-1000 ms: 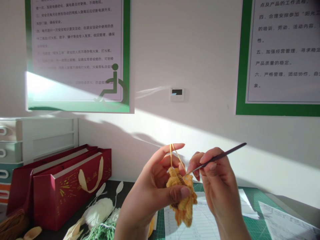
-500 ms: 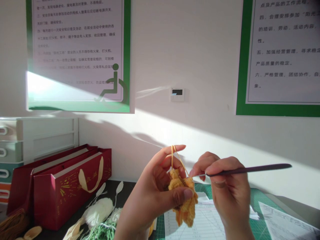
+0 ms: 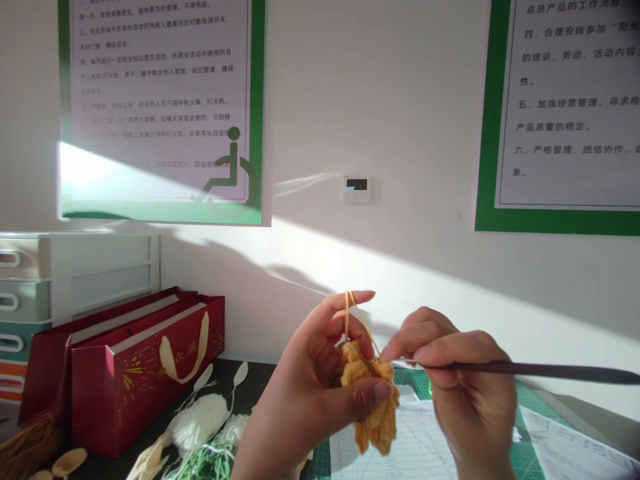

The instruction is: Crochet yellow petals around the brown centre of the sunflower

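Between the thumb and fingers of my left hand (image 3: pixel 315 387) is a yellow crochet piece (image 3: pixel 375 427) with a bumpy, lobed edge. A strand of yellow yarn (image 3: pixel 361 313) loops over my raised left index finger and runs down to the piece. My right hand (image 3: pixel 465 380) grips a crochet hook (image 3: pixel 545 371) with a dark handle, held nearly level. Its thin metal shaft points left to the top right of the crochet piece, beside my right fingertips. The hook's very tip is hidden at the stitches.
Printed sheets (image 3: pixel 400 447) lie on a green cutting mat (image 3: pixel 530 393) below my hands. To the left are white yarn (image 3: pixel 203 420), green yarn (image 3: pixel 205 461), red gift bags (image 3: pixel 150 373) and a drawer unit (image 3: pixel 105 273). A wall with posters (image 3: pixel 160 100) stands ahead.
My right hand has moved slightly right and down. The hook has turned from tilting up at its handle end to nearly level. My left hand keeps its hold on the crochet piece.
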Available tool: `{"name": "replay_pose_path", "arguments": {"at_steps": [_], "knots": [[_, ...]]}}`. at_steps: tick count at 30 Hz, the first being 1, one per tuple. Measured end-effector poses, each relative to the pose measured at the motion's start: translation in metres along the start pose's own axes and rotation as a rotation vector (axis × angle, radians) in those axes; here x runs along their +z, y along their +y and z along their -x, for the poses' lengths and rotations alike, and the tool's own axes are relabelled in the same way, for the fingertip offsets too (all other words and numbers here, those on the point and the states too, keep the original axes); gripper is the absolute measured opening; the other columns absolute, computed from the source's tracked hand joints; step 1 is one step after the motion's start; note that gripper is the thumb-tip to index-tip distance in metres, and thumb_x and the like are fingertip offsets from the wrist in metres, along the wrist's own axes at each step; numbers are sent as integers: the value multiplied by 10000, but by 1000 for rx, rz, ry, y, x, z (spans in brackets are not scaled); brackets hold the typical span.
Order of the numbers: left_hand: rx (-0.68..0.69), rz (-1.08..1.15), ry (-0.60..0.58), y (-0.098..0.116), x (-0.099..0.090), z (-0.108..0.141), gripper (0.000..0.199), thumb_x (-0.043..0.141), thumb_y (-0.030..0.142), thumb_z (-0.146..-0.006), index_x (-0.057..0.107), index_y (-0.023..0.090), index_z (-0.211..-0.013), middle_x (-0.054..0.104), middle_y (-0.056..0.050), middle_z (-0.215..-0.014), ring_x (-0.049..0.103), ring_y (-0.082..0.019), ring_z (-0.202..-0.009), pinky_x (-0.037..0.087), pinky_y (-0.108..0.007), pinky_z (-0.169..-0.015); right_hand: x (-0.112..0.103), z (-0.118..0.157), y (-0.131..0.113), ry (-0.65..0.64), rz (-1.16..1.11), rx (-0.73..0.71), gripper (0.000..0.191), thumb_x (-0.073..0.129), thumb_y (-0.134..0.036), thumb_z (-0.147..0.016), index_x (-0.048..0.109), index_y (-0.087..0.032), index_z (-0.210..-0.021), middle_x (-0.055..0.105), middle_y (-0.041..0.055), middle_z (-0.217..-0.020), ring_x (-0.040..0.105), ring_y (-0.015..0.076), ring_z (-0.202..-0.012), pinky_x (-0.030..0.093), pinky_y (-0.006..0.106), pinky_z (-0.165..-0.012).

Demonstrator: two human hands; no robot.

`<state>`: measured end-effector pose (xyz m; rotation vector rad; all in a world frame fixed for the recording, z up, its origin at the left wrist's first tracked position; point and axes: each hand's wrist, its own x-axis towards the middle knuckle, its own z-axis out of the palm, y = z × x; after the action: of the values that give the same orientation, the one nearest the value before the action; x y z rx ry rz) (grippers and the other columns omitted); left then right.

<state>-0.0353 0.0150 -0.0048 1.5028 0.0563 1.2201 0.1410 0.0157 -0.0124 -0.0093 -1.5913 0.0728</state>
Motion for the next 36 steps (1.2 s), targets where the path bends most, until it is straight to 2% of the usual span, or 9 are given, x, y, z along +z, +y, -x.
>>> {"name": "replay_pose_path", "arguments": {"at_steps": [7,17,27,36], "knots": [[6,-12,10,2,3,0,702,829,15,-813,616,324,-1406,608,-5,-954,590,-102,-780,511,-179,-674,-2,-4,-2,-38,65,-46,77,584,-213,-1028,651,-223,-1065,793,37,-897,657,181,-763,509,379,-689],[15,-54,28,0,2,1,716,835,30,-813,592,330,-1416,584,-2,-963,579,-101,-763,504,-186,-658,-6,-2,-4,-144,235,-160,198,552,-103,-994,651,-221,-1118,790,58,-956,674,192,-797,567,390,-677],[48,-25,21,2,4,2,705,813,35,-842,572,348,-1426,598,-5,-989,581,-99,-780,509,-181,-668,-5,2,-3,-88,253,-165,272,542,-102,-979,655,-249,-1177,801,66,-968,708,214,-781,586,417,-655],[36,-3,32,0,7,1,676,810,53,-855,559,342,-1413,602,0,-973,597,-91,-758,513,-169,-640,0,3,-3,-13,244,-155,228,575,-146,-985,661,-236,-1176,813,78,-991,738,229,-808,610,429,-666]]}}
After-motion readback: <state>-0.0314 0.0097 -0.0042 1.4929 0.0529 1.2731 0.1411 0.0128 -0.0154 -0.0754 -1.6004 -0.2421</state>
